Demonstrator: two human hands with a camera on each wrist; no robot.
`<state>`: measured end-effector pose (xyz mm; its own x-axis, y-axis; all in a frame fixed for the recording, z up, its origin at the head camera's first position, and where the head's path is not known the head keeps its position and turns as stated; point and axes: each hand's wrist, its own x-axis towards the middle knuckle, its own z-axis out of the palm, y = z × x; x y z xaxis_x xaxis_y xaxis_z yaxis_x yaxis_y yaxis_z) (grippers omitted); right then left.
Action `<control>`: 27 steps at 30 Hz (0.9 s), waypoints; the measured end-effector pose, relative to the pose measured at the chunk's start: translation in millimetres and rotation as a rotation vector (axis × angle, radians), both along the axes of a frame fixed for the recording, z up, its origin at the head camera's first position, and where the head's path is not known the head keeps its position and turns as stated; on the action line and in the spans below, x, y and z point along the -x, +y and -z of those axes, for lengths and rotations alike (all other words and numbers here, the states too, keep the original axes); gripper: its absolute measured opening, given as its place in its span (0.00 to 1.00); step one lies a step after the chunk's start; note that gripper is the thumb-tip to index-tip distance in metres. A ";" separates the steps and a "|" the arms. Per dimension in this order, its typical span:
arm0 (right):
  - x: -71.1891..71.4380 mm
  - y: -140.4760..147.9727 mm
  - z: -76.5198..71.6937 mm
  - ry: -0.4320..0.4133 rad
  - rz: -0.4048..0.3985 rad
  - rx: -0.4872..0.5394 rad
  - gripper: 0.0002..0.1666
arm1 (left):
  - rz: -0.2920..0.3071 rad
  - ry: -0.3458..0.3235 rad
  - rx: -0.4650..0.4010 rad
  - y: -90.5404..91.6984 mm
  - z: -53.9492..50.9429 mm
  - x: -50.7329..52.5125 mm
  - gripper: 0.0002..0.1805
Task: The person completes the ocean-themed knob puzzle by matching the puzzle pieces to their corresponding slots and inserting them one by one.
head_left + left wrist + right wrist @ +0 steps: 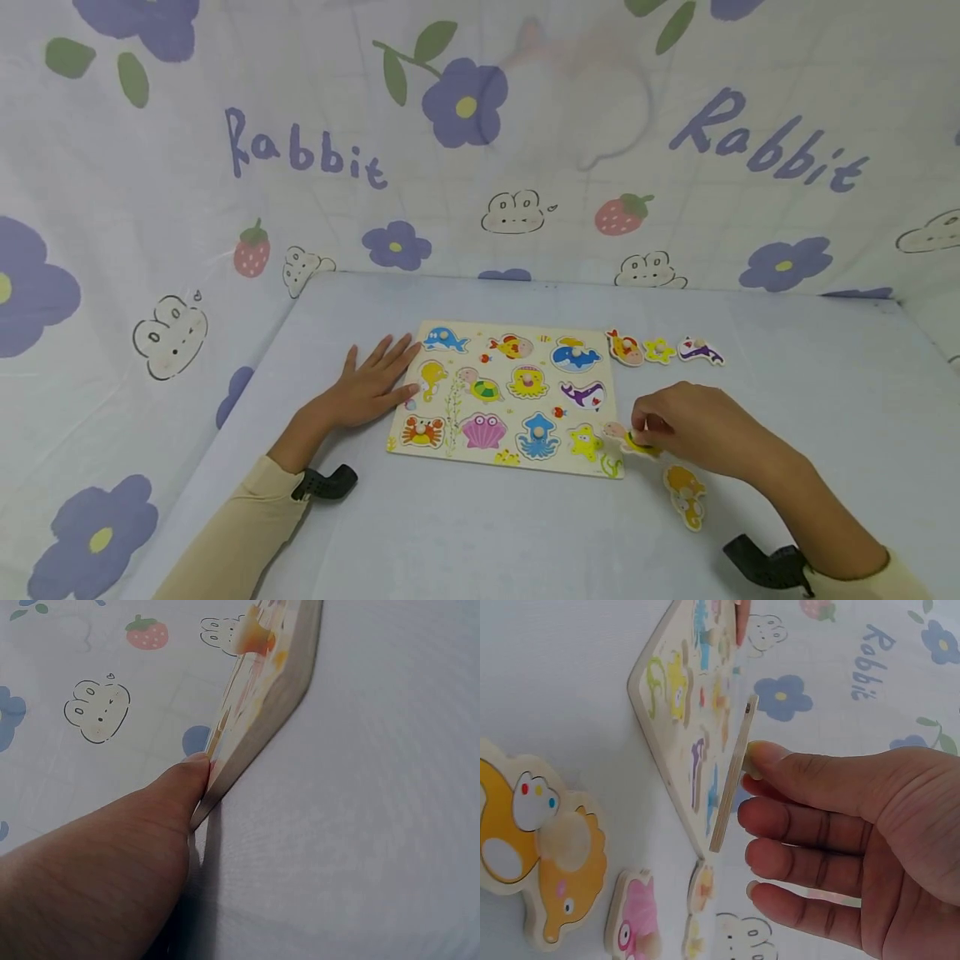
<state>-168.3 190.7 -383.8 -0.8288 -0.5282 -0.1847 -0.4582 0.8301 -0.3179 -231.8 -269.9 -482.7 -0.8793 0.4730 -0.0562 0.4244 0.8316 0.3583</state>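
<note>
My left hand lies spread at the left edge of the wooden puzzle board, fingertips on it; the left wrist view shows the thumb against the board's side. Beyond the board's lower right edge, my right hand pinches a turtle piece between thumb and finger. In the right wrist view this piece is tilted and seen edge-on, with the other fingers loosely bent beside it. Knobbed pieces on the board include a crab, a blue squid and an octopus.
A fish piece, a yellow star piece and a purple whale piece lie right of the board's top corner. Nearer the front is an orange seahorse piece. The right wrist view also shows a pink piece.
</note>
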 end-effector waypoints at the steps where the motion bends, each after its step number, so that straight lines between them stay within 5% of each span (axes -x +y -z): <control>1: 0.9 -1.4 -1.1 0.008 -0.006 0.005 0.06 | -0.002 -0.002 -0.001 -0.2 -0.1 -0.3 0.41; 27: 26.7 -44.2 -17.1 0.114 -0.151 -0.024 0.06 | -0.018 -0.006 0.037 1.3 1.6 1.8 0.41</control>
<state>-195.0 146.5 -366.6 -0.7565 -0.6450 -0.1087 -0.6102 0.7558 -0.2376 -233.6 -268.6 -484.3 -0.8872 0.4547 -0.0786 0.4073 0.8516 0.3299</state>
